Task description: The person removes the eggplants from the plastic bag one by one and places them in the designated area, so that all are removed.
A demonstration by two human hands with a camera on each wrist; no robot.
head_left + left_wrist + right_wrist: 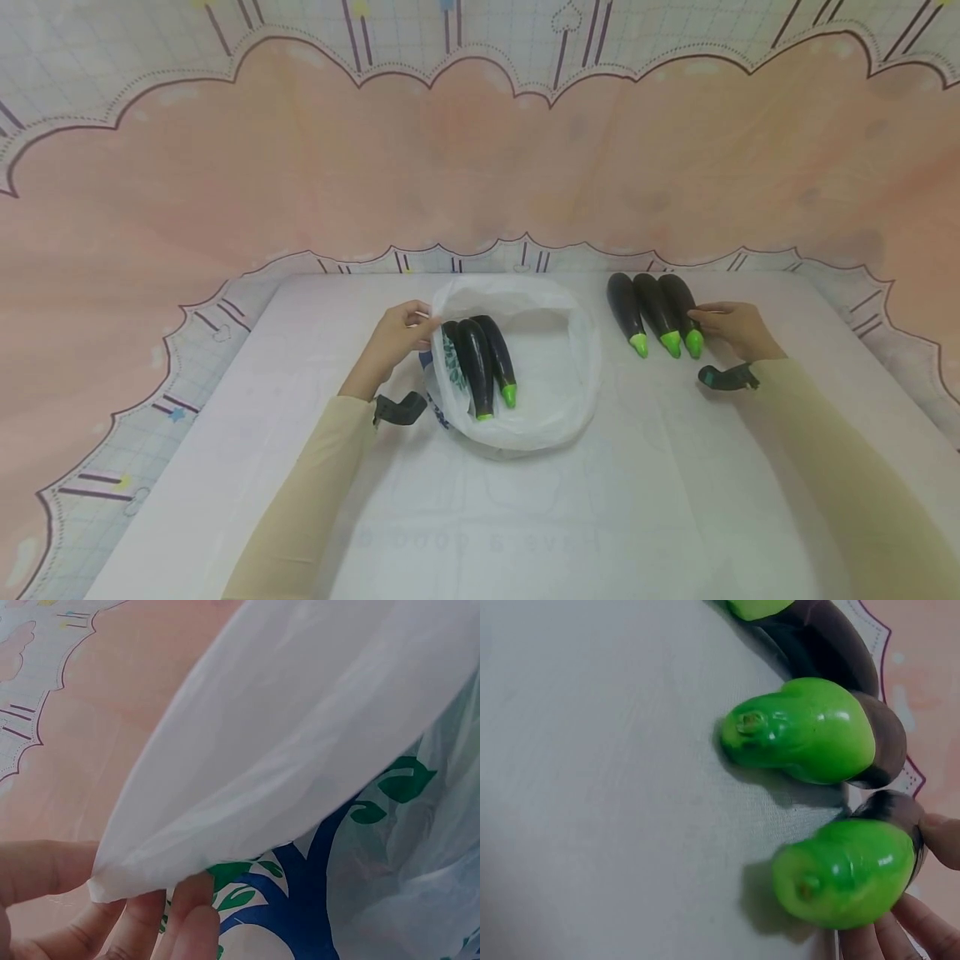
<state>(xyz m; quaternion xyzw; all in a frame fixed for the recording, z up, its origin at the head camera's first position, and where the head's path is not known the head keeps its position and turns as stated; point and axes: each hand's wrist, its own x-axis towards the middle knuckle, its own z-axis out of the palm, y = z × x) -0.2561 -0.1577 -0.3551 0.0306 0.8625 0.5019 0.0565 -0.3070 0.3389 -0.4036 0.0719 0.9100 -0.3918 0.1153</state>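
My left hand pinches the left rim of a white plastic bag, which stands with its mouth wide. Inside it, toward the left wall, lie several dark eggplants with green stem ends. In the left wrist view, thumb and fingers hold the bag's edge, and a blue tree with green leaves is printed on the plastic. To the right, three more eggplants lie side by side, stems toward me. My right hand grips the rightmost eggplant, thumb on one side and fingers on the other.
A white cloth covers the table. Behind it hangs a peach backdrop with a scalloped, checked border. Dark wrist-camera mounts jut from both sleeves, the left one close to the bag.
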